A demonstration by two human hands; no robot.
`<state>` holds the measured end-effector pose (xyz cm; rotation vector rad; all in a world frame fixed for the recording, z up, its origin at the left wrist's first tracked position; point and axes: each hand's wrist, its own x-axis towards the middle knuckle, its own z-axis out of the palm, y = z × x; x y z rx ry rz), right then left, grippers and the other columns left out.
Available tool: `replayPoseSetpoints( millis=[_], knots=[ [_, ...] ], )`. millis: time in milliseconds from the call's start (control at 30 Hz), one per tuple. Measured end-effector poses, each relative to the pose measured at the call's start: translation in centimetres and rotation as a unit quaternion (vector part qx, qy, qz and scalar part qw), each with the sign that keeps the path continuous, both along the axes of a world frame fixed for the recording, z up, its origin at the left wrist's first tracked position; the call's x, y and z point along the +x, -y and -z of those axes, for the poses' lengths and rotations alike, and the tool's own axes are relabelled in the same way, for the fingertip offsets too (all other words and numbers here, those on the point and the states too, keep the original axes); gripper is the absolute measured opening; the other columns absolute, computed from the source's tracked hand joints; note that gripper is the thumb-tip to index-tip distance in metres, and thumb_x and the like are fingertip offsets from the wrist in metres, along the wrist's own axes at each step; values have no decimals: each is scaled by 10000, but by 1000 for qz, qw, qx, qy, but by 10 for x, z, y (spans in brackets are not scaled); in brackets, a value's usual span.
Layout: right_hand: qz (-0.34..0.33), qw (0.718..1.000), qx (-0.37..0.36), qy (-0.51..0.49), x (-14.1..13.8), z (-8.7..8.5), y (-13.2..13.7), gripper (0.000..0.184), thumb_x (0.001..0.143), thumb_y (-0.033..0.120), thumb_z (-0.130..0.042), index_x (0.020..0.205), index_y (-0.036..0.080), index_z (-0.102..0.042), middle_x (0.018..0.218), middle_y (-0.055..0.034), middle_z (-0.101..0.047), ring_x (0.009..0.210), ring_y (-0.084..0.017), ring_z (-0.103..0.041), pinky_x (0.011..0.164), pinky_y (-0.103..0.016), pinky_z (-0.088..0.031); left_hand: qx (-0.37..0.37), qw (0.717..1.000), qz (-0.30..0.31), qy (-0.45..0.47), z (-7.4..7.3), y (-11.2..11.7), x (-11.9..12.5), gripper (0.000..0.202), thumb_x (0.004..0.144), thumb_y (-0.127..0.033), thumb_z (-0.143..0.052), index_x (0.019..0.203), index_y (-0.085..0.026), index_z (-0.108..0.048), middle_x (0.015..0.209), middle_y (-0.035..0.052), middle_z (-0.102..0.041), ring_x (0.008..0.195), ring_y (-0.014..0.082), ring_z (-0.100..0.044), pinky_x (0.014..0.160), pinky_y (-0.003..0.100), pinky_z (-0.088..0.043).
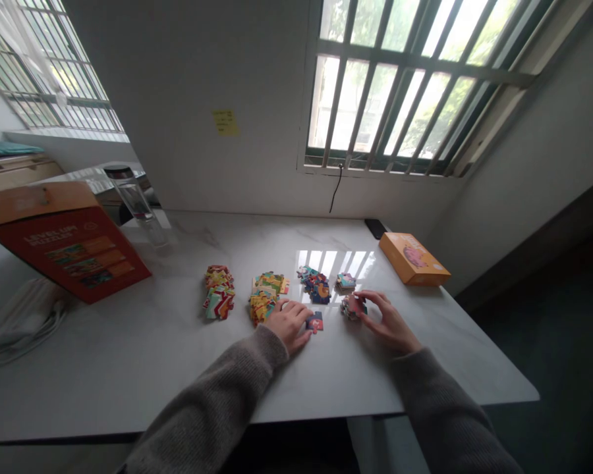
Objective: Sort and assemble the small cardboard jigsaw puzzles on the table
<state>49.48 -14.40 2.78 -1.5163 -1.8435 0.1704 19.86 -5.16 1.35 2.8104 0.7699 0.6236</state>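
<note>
My right hand point(388, 321) curves around a small stack of jigsaw puzzle pieces point(352, 307), its fingertips on the stack's top and side. My left hand point(289, 324) lies flat on the white marble table point(128, 368), holding nothing. Its fingertips are close to a single blue and red puzzle piece point(314, 322) and touch the edge of a yellow pile point(264, 296). Further along the table are a red and yellow zigzag-patterned pile point(219, 292), a blue pile point(315, 284) and a short stack point(346, 282).
A tilted red cardboard box point(66, 240) stands at the left, behind it a clear glass bottle point(133, 197). An orange box point(414, 259) and a black phone point(375, 228) lie at the far right. White cables point(20, 322) lie at the left edge.
</note>
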Motion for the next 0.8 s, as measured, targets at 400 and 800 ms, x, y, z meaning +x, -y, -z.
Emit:
replayPoseSetpoints(
  millis=[400, 800],
  knots=[
    [-15, 994, 59, 93, -38, -1, -1, 377, 790, 161, -590, 1156, 251, -613, 1363, -100, -575, 1341, -326, -440, 1086, -553, -367, -21, 1000, -13, 18, -3, -1, 5, 342, 796, -292, -689, 1123, -254, -595, 1082, 21, -711, 1046, 233, -621, 1132, 491, -271],
    [-81, 983, 15, 161, -92, 0, -1, 221, 851, 320, -697, 1053, 245, -651, 1008, -70, -681, 1031, -271, -563, 962, -478, -413, 12, 999, -17, 25, -6, 0, 2, 190, 841, -194, -597, 1024, -245, -603, 996, 20, -700, 1011, 230, -616, 1083, 471, -305]
  ],
)
